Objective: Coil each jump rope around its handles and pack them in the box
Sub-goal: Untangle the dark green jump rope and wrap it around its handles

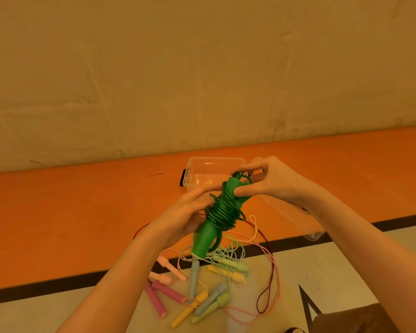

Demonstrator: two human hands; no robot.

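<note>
I hold a green jump rope [220, 212] up in front of me, its cord wound in many turns around its two green handles. My left hand [180, 217] grips the handles at the middle from the left. My right hand [262, 179] pinches the upper end of the handles and the last loop of green cord. Behind the bundle stands the clear plastic box [214, 164], open on the orange floor strip. Below my hands lies a loose pile of several pastel jump ropes [202, 284] with pink, yellow, blue and pale green handles, cords tangled.
The box's clear lid [296, 219] lies to the right, under my right forearm. A dark red cord [265, 292] loops on the pale floor at the right. A black line borders the orange strip. A brown bag corner [346, 320] shows at the bottom right.
</note>
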